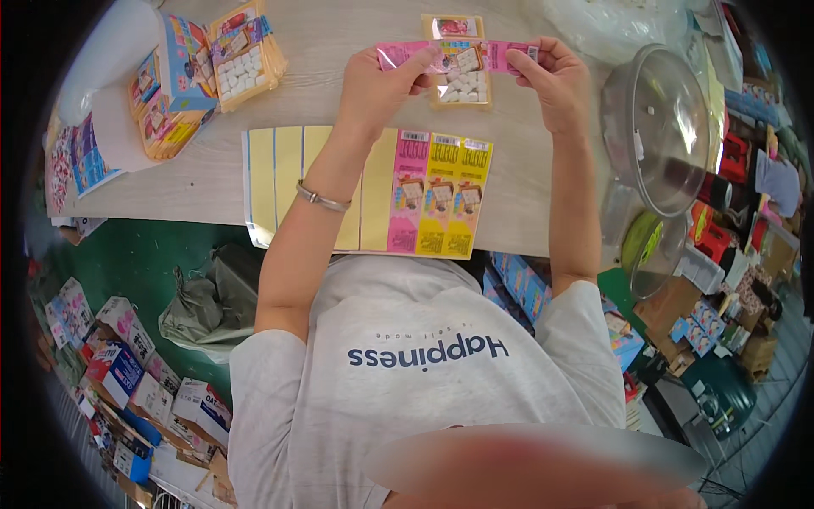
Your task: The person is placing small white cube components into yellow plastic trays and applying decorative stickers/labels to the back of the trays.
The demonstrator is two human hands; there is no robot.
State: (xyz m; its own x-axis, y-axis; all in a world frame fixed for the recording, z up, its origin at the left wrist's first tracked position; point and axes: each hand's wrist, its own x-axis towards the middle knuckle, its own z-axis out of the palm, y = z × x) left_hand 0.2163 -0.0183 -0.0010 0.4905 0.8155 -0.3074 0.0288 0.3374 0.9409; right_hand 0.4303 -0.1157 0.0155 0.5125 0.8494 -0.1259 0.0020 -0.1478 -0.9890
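Observation:
A long pink sticker label (496, 57) is stretched between my two hands at the far side of the table. My left hand (379, 83) pinches its left end, thumb on top. Its right end is gripped by my right hand (555, 78). Directly under the label lies a clear-topped candy pack (463, 92) with white marshmallow-like pieces, partly covered by the label. Between my forearms rests a sticker sheet (441, 195), with pink and yellow labels on its right part and bare yellow backing strips (284, 170) on its left.
At the far left stand a blue display box (188, 64) and stacked candy packs (240, 68). A clear plastic basin (653, 127) sits at the right, near plastic wrapping (615, 25). Cartons (119, 373) and a dark bag (216, 297) lie on the green floor.

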